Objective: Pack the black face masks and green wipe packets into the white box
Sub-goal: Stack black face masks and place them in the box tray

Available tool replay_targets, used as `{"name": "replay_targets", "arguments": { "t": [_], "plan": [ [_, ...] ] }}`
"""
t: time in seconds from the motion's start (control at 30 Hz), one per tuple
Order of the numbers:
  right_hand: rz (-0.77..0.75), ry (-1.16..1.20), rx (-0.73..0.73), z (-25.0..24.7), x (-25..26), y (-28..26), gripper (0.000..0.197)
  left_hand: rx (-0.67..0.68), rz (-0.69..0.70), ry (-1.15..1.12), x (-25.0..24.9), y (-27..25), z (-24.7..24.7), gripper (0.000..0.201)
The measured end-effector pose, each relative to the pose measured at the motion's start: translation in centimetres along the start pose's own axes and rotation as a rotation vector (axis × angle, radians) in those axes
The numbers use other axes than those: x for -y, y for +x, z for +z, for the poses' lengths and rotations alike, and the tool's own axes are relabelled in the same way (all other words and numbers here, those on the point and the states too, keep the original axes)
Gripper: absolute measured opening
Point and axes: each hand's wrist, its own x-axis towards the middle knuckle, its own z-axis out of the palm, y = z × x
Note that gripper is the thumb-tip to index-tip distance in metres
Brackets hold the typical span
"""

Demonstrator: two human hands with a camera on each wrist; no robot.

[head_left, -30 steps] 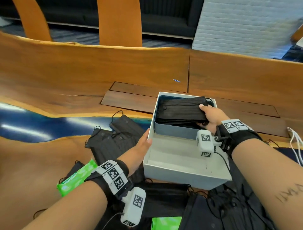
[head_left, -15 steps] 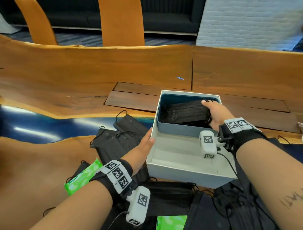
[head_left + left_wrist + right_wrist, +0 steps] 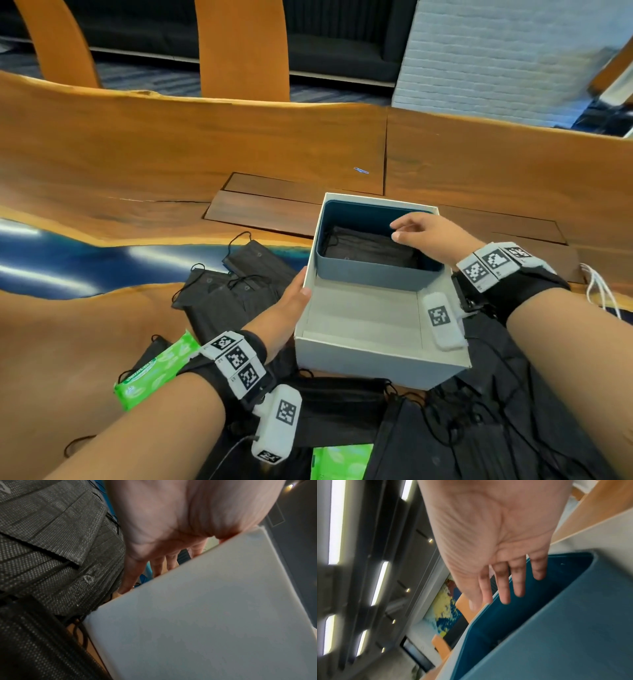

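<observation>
From my head view, the white box (image 3: 376, 356) stands on the wooden table (image 3: 171, 144) in front of me, and inside it, at the far end, sits a blue tray (image 3: 376, 277). A stack of black masks (image 3: 370, 248) lies flat in this tray. My right hand (image 3: 424, 233) is above the tray with the fingers relaxed and a little spread; it holds nothing. My left hand (image 3: 291, 301) rests against the left wall of the box, the thumb at the rim and the fingers straight. More masks (image 3: 233, 294) lie loose on the table just left of the box, and others are in front of it. One green packet (image 3: 157, 370) lies near my left wrist, partly on a mask, and a second packet (image 3: 342, 462) is at the near edge. From the left wrist, my left hand (image 3: 180, 520) is flat along the box (image 3: 205, 615) wall, with straight fingers (image 3: 130, 577) that reach down beside it, and the masks (image 3: 51, 547) lie just beside the box. From the right wrist, my right hand (image 3: 496, 534) is open over the tray (image 3: 556, 615), with the fingers (image 3: 503, 588) apart and empty; the picture is blurred.
</observation>
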Motion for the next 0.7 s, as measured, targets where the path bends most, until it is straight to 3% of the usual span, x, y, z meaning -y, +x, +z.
{"name": "replay_targets", "arguments": {
  "t": [0.1,0.17,0.47,0.7],
  "plan": [
    [-0.029,-0.181,0.18,1.1,0.3,-0.3,0.028,-0.009,-0.016,0.01,-0.1,0.1,0.1,0.066],
    [-0.038,-0.252,0.213,1.9,0.4,0.1,0.026,-0.012,-0.02,0.013,-0.4,-0.1,0.3,0.062],
    [0.07,-0.277,0.25,1.8,1.5,1.6,0.013,-0.022,-0.026,0.036,-1.4,-0.6,0.5,0.036],
    [0.03,-0.169,0.195,1.4,1.6,0.3,0.025,-0.041,-0.078,0.086,-2.1,-1.0,0.8,0.029]
  ]
}}
